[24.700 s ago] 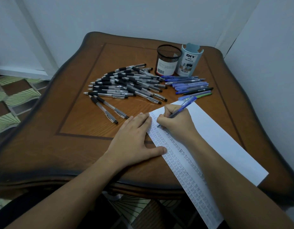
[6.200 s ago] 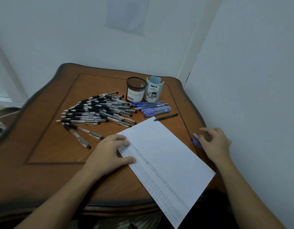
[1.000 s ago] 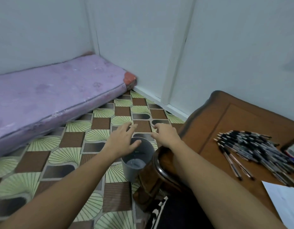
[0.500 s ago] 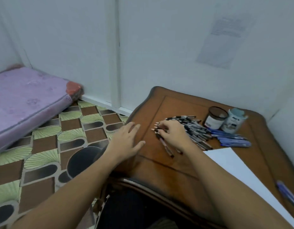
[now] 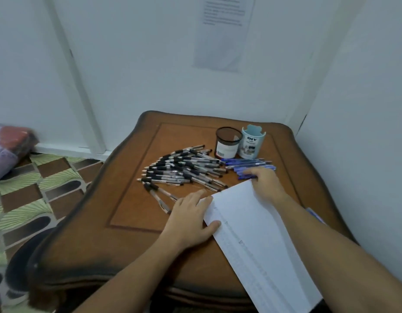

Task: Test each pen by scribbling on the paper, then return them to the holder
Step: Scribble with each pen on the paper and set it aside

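The brown wooden tabletop [image 5: 127, 233] has a wavy rim and a darker inlaid border line. Toward 12 o'clock lies a loose heap of clear pens with black grips [image 5: 184, 171]; two more such pens [image 5: 160, 196] lie just apart from it at 10 o'clock. At 1 o'clock, near the far edge, a black mesh cup [image 5: 228, 143] and a pale blue holder marked DIY [image 5: 252, 144] stand touching, with a row of blue pens [image 5: 247, 164] just before them. A white sheet of paper [image 5: 252, 222] runs from the centre toward 5 o'clock, past the near edge. One blue pen [image 5: 315, 215] lies at 3 o'clock.
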